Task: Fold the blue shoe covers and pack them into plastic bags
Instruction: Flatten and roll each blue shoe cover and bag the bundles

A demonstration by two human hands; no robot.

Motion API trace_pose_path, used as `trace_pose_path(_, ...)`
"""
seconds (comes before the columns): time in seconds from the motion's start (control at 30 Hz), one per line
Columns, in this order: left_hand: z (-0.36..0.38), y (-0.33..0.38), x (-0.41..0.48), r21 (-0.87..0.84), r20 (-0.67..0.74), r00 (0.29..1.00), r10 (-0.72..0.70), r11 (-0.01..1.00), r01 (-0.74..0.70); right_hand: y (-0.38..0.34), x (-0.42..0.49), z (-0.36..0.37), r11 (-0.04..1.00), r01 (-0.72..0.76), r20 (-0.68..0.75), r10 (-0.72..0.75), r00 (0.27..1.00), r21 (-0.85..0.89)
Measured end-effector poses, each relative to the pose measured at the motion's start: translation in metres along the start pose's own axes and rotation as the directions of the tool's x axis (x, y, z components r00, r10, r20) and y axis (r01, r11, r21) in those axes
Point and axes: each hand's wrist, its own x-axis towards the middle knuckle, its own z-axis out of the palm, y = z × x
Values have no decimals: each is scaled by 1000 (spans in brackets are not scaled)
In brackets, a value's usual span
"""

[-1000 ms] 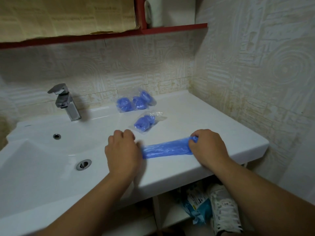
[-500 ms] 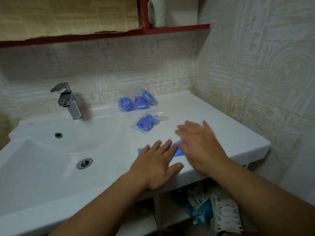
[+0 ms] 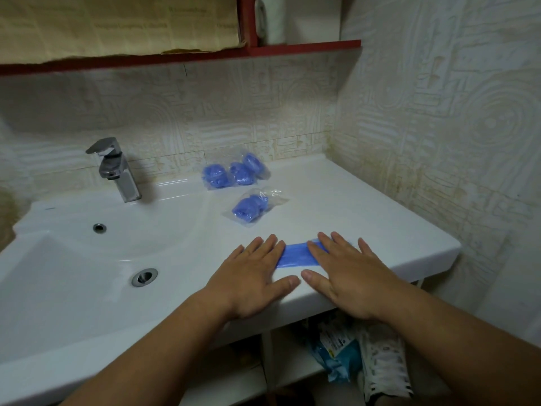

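Bare to the frame's edge: my left hand point(image 3: 254, 276) and left forearm point(image 3: 164, 347), seen at seven o'clock, and my right hand point(image 3: 348, 276) and right forearm point(image 3: 456, 341), at five o'clock. Both thumbnails are trimmed short. Low at five o'clock, a white lace-up shoe point(image 3: 380, 367) with black marks; whether I wear it is unclear.

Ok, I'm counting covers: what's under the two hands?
One flattened blue shoe cover shows between the left hand and the right hand; its ends are hidden beneath them.

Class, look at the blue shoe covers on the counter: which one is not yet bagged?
The flat shoe cover pressed under the left hand and right hand at the front edge; the others sit bunched inside clear bags behind it.
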Motion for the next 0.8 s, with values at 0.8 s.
trace_pose_path(0.8, 11, 9, -14, -66, -489, 871, -34, 998, 2, 18, -8, -5, 988, 58, -3, -58, 998, 142)
